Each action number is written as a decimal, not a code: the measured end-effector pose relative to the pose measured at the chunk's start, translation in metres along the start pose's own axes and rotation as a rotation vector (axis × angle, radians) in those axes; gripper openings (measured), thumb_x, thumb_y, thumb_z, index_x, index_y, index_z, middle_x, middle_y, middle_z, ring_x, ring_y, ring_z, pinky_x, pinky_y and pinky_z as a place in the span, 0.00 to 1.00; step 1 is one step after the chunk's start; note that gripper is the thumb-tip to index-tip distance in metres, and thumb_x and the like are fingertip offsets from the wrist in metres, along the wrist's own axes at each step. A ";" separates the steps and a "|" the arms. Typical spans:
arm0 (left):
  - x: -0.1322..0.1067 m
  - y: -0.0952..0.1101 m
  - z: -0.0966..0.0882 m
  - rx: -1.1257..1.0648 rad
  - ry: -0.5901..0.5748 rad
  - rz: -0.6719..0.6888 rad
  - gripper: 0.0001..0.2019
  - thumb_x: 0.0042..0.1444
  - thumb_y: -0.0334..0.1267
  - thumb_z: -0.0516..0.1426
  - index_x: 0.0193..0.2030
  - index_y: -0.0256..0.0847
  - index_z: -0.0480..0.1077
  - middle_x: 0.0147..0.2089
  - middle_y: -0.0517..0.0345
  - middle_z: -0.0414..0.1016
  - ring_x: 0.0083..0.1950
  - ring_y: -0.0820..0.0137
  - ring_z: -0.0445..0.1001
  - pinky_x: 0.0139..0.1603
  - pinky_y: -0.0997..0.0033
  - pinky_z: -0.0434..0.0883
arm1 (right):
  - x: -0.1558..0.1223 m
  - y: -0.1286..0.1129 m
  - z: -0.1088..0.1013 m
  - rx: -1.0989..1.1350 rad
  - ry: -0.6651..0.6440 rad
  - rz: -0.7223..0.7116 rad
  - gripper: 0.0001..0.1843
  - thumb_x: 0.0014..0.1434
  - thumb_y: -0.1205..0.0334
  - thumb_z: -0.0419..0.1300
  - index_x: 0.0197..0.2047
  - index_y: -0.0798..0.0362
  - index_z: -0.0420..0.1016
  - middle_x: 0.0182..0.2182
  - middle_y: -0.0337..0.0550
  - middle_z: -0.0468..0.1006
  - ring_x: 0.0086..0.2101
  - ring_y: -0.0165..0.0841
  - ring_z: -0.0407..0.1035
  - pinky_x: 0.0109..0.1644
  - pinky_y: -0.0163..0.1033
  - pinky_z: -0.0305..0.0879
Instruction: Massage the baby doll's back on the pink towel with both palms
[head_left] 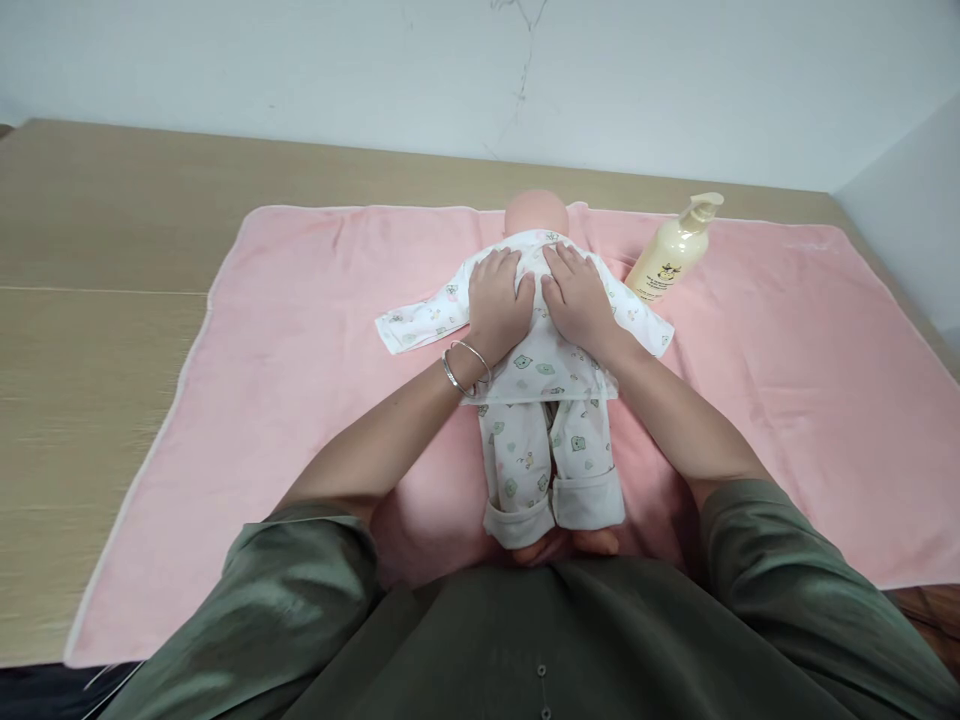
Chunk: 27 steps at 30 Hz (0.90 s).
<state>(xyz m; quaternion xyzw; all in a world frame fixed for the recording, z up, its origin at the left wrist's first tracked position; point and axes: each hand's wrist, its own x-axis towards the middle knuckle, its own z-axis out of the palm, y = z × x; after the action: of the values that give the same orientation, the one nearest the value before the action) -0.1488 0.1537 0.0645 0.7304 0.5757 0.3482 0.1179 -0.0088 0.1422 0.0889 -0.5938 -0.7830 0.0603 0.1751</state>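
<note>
A baby doll (pixel 536 370) in a white printed shirt and trousers lies on a pink towel (pixel 300 330), its bald head (pixel 535 211) pointing away from me and its feet near my body. My left hand (pixel 499 300) lies flat on the doll's upper torso, fingers together and stretched out, with two silver bangles on the wrist. My right hand (pixel 576 296) rests flat beside it on the same torso, thumbs nearly touching. Neither hand holds anything.
A cream pump bottle (pixel 671 255) lies tilted on the towel just right of the doll's shoulder. The towel covers a wooden table (pixel 90 300) that runs up to a pale wall. My green sleeves fill the bottom of the view.
</note>
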 end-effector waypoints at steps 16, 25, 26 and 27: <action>0.013 -0.016 0.001 -0.063 -0.120 -0.025 0.25 0.69 0.43 0.42 0.67 0.36 0.65 0.72 0.46 0.62 0.75 0.60 0.57 0.79 0.52 0.50 | -0.020 -0.023 -0.005 -0.083 -0.046 0.002 0.31 0.69 0.62 0.44 0.73 0.65 0.52 0.72 0.63 0.51 0.71 0.54 0.45 0.74 0.60 0.44; -0.011 0.013 -0.006 0.020 -0.086 0.026 0.27 0.68 0.44 0.43 0.70 0.34 0.59 0.74 0.42 0.57 0.77 0.53 0.52 0.78 0.44 0.48 | -0.002 -0.005 -0.010 0.029 -0.083 0.020 0.30 0.70 0.63 0.42 0.72 0.60 0.56 0.72 0.56 0.53 0.71 0.47 0.46 0.74 0.60 0.45; -0.015 0.019 -0.007 0.042 -0.099 0.038 0.28 0.67 0.43 0.44 0.70 0.32 0.58 0.74 0.40 0.56 0.77 0.51 0.51 0.78 0.42 0.47 | 0.002 0.000 -0.011 0.053 -0.077 0.025 0.29 0.70 0.63 0.40 0.71 0.59 0.57 0.71 0.54 0.55 0.71 0.45 0.47 0.75 0.60 0.44; -0.017 0.024 -0.009 0.059 -0.114 0.044 0.28 0.67 0.41 0.44 0.70 0.30 0.57 0.74 0.39 0.55 0.77 0.50 0.50 0.77 0.41 0.47 | 0.006 0.004 -0.012 0.071 -0.068 0.027 0.29 0.71 0.62 0.38 0.71 0.57 0.59 0.71 0.52 0.56 0.71 0.44 0.48 0.75 0.60 0.44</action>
<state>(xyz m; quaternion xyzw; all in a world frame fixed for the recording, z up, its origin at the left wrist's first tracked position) -0.1378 0.1279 0.0787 0.7646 0.5619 0.2916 0.1211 -0.0026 0.1475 0.0998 -0.5952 -0.7779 0.1103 0.1685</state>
